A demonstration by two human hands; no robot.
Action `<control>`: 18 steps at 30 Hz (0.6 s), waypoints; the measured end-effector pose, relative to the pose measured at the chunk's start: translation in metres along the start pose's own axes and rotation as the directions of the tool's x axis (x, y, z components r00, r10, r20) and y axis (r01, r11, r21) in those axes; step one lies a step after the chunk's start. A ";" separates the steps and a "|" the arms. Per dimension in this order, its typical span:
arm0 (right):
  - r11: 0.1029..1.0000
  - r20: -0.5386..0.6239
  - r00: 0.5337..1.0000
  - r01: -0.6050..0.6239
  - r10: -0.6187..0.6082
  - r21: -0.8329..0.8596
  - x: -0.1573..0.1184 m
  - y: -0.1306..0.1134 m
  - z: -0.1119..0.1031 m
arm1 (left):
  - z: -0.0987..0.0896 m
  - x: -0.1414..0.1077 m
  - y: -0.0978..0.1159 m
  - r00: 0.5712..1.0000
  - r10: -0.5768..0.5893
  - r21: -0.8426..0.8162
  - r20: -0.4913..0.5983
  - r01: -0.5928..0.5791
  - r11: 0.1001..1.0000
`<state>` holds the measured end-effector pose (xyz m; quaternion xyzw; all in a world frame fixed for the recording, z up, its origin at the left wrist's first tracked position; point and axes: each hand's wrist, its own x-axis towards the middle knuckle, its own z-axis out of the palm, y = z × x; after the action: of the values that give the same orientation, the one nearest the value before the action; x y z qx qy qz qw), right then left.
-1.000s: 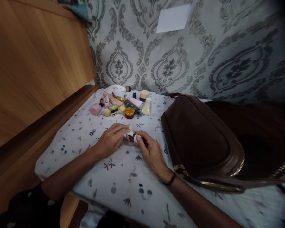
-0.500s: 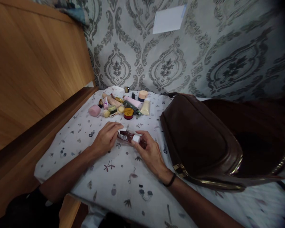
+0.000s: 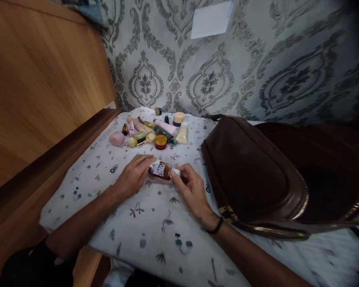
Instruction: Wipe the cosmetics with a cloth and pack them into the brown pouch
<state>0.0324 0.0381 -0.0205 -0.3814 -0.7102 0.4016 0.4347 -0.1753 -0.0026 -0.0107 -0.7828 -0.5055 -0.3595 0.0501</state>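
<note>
A small brown bottle [image 3: 164, 171] with a printed label and a white cap lies sideways between my hands, just over the patterned cloth. At the cap end, my right hand [image 3: 190, 187] pinches the white cap [image 3: 176, 172] between thumb and fingers. My left hand [image 3: 135, 174] is closed round the opposite end, its fingertips curled over the bottle. Something white [image 3: 155, 163] shows at those fingertips; I cannot tell whether it is a tissue or part of the bottle. Beyond the hands lie a red jar with a gold lid [image 3: 160, 142] and a cream tube [image 3: 182, 133].
Several cosmetics, including a pink sponge-like piece [image 3: 117, 138] and a peach-lidded jar [image 3: 178, 118], are grouped at the back of the table [image 3: 107, 207]. A large brown leather bag [image 3: 245, 167] stands on the right. A wooden panel [image 3: 48, 79] rises on the left.
The bottle has turned so its label and brown body show more clearly. My right fingers have shifted onto the white cap. My left hand keeps nearly the same place.
</note>
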 end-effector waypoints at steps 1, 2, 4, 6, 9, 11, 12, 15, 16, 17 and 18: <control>1.000 0.003 1.000 -0.015 0.015 0.003 0.000 0.000 0.000 | 0.000 0.000 -0.003 1.000 -0.027 -0.008 0.006 0.027 1.000; 1.000 0.007 1.000 -0.024 0.024 -0.001 0.000 0.000 0.000 | 0.001 0.000 -0.005 0.999 -0.048 -0.018 0.010 0.048 0.999; 1.000 0.012 1.000 -0.022 0.022 -0.022 0.000 0.001 0.000 | 0.002 -0.001 -0.007 0.997 -0.079 -0.032 0.016 0.079 0.996; 1.000 0.016 1.000 0.005 -0.005 -0.019 0.000 0.001 0.000 | 0.004 -0.001 -0.007 0.996 -0.091 -0.032 0.013 0.091 0.995; 0.998 0.036 0.997 0.060 -0.061 0.026 -0.001 0.002 0.002 | 0.006 -0.002 -0.006 0.998 -0.065 -0.018 -0.012 0.065 0.998; 0.996 0.047 0.995 0.085 -0.087 0.033 -0.002 0.002 0.003 | 0.007 -0.003 -0.002 0.999 -0.022 -0.015 -0.031 0.022 1.000; 0.996 0.050 0.995 0.089 -0.091 0.026 -0.003 0.002 0.003 | 0.008 -0.003 0.002 0.999 0.005 -0.018 -0.036 -0.005 1.000; 0.996 0.048 0.995 0.087 -0.086 -0.006 -0.004 0.003 0.003 | 0.010 -0.002 0.016 0.994 0.100 -0.044 -0.042 -0.101 0.994; 0.996 0.046 0.995 0.089 -0.088 -0.021 -0.004 0.003 0.003 | 0.011 -0.002 0.021 0.990 0.137 -0.055 -0.045 -0.139 0.989; 0.995 0.041 0.995 0.095 -0.093 -0.038 -0.004 0.003 0.003 | 0.011 -0.002 0.025 0.984 0.171 -0.065 -0.047 -0.173 0.983; 0.993 0.037 0.994 0.102 -0.100 -0.057 -0.004 0.003 0.003 | 0.012 -0.001 0.028 0.978 0.200 -0.074 -0.050 -0.204 0.976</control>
<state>0.0320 0.0353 -0.0255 -0.3505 -0.7474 0.3645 0.4308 -0.1465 -0.0119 -0.0122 -0.8236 -0.4076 -0.3887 0.0662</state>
